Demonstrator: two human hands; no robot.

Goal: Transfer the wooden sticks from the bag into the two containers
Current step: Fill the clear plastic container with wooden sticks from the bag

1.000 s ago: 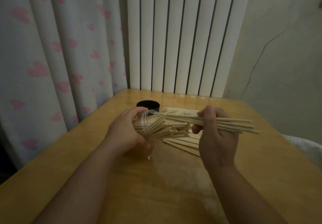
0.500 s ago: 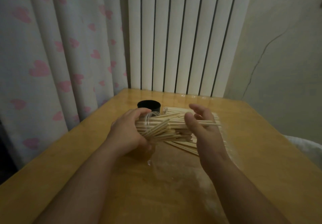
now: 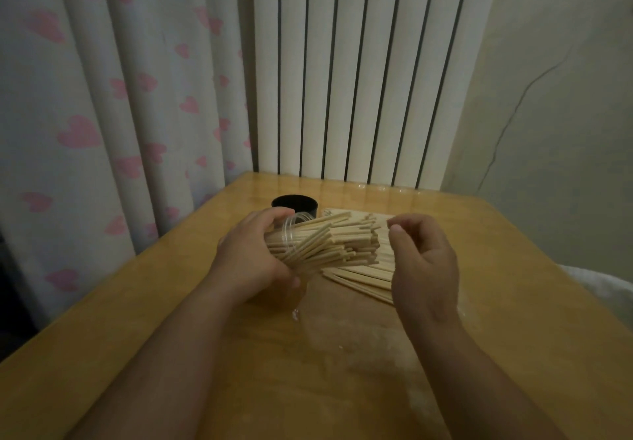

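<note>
- We see the left hand (image 3: 250, 261) wrapped round a clear container (image 3: 290, 225), fingers over the top near its rim and thumb beneath, gripping it firmly.
- The container is tipped on its side above the table (image 3: 308, 371), mouth toward the right, packed with wooden sticks (image 3: 329, 244) that fan out of it.
- The right hand (image 3: 424, 268) hangs just beside the stick ends, its fingers (image 3: 411, 222) loosely curled and holding nothing; we cannot tell whether the thumb touches the sticks.
- More loose sticks (image 3: 363, 277) lie flat on the table under both hands; we cannot make out a bag round them.
- A black container (image 3: 294, 203) stands upright behind the left hand.
</note>
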